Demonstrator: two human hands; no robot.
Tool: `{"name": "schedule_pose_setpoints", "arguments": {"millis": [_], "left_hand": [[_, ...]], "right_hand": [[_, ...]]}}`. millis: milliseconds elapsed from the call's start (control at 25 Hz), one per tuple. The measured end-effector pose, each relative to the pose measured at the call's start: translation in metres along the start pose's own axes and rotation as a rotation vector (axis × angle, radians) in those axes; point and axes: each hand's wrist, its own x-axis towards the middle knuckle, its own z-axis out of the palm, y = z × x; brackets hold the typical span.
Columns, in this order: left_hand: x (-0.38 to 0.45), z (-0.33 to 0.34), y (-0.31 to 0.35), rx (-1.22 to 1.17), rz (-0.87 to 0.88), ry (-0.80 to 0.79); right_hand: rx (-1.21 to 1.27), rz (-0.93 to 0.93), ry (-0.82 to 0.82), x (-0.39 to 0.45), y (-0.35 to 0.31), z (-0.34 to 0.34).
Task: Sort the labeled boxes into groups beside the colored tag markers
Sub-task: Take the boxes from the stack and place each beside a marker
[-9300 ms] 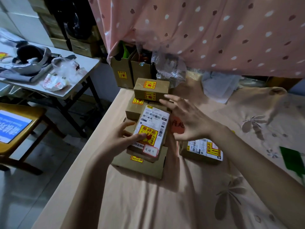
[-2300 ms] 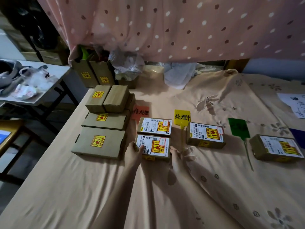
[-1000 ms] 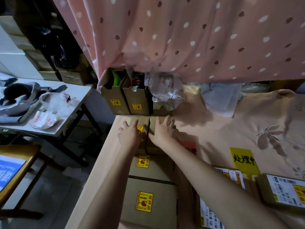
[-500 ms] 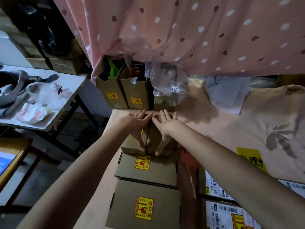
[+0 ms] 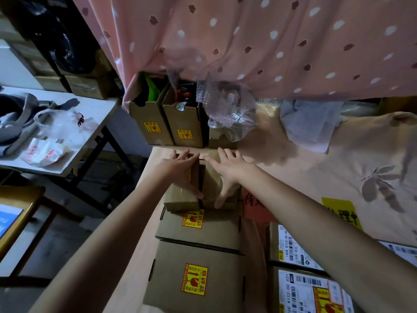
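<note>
We lay our left hand flat over the left small box, fingers spread across its top and thumb down its near side. Our right hand rests the same way on the right small box, thumb reaching down the front face. Both hands are open, pressing rather than clasping. The two small boxes stand side by side, touching, at the far end of the tabletop, just in front of three upright cartons under the pink curtain.

Nearer us lie a middle box and a large box, each with a yellow sticker, in a row along the left edge. To the right, the red tag sits just beside the small boxes, the yellow tag farther right. Two labelled boxes lie below the red tag, partly hidden by our right arm.
</note>
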Motion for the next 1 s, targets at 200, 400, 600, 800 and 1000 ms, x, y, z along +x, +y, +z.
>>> {"name": "schedule_pose_setpoints", "arguments": {"millis": [200,400,600,800,1000], "left_hand": [[-0.013,0.007,0.002,0.234,0.062,-0.005],[-0.013,0.015,-0.005,0.29,0.135,-0.027],[-0.005,0.005,-0.01,0.285,0.117,-0.028],[-0.006,0.005,-0.003,0.263,0.095,-0.079],[-0.011,0.006,-0.003,0.28,0.138,0.016]], "right_hand": [[-0.03,-0.027,0.003,-0.011,0.005,0.007],[0.008,-0.045,-0.019,-0.009,0.005,0.009],[0.014,-0.044,-0.066,-0.011,0.006,0.004],[-0.026,-0.046,-0.065,-0.013,0.009,0.006],[-0.021,-0.051,-0.059,-0.015,0.007,0.006]]}}
